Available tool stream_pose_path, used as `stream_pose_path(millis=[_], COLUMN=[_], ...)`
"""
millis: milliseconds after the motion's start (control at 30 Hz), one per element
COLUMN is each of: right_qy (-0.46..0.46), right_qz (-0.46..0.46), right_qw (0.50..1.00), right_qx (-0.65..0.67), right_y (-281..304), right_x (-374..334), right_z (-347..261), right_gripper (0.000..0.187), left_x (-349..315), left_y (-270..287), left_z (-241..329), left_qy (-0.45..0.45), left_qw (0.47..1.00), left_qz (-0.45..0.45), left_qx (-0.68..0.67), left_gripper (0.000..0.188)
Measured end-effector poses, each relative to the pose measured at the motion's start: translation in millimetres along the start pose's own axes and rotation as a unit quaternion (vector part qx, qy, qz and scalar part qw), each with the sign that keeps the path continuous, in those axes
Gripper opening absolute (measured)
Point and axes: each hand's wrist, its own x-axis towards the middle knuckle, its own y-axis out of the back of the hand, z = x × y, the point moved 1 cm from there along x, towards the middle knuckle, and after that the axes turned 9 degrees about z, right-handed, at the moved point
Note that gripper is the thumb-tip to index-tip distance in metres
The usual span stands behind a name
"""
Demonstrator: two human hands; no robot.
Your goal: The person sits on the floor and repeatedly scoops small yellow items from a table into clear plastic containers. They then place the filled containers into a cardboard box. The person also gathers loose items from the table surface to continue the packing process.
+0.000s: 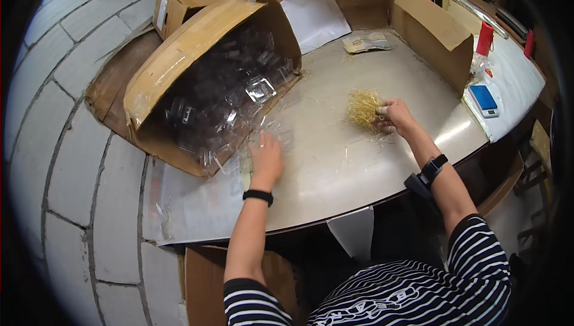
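Note:
A heap of thin, golden, needle-like pieces (363,108) lies on the metal tabletop. My right hand (396,116) is at the heap's right edge, fingers curled in and closed on some of the pieces; the exact number is hidden. My left hand (266,160), slightly blurred, reaches forward with fingers stretched out beside clear plastic pieces (278,134) near the mouth of a tipped cardboard box (173,57). Whether its fingertips touch them I cannot tell. Many small transparent plastic cases (260,90) fill that box and spill toward the table.
Cardboard walls (433,24) border the table's back right. A flat packet (368,42) lies near them, beside a white sheet (315,20). On the right, a blue scale (483,100) and a red-capped object (485,39) rest on a white-covered surface. Stray golden pieces (347,154) dot the tabletop.

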Motion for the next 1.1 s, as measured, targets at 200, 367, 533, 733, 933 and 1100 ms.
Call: stream_pose_path(millis=[200,367,533,733,933,1100], right_qy=[0.007,-0.027,-0.01,0.018,0.058,0.115], right_qz=[0.024,0.019,-0.001,0.051,0.098,0.129], right_qw=[0.991,0.979,0.955,0.947,0.954,0.946], right_qx=[0.128,0.204,0.296,0.318,0.278,0.273], right_y=[-21.8,-55.9,-69.7,-62.9,72.1,46.8], right_x=[28.5,55.0,65.1,78.6,149.1,105.3], right_z=[4.8,-3.1,-6.8,-20.1,-19.2,-43.2], right_gripper=[0.023,0.021,0.021,0.024,0.026,0.018], left_x=[-99.1,-152.3,-170.8,-170.2,-163.7,-176.9], left_y=[37.4,41.3,7.0,-21.4,-37.3,-24.4], left_z=[-0.3,-32.9,-77.1,-86.8,-62.7,-74.6], left_qy=[0.024,0.16,0.267,0.312,0.289,0.311], left_qw=[0.984,0.957,0.936,0.929,0.95,0.946], left_qz=[0.071,0.051,0.07,-0.084,-0.011,-0.001], left_qx=[-0.162,-0.235,-0.219,-0.182,-0.116,-0.094], left_gripper=[0.056,0.062,0.06,0.069,0.066,0.064])
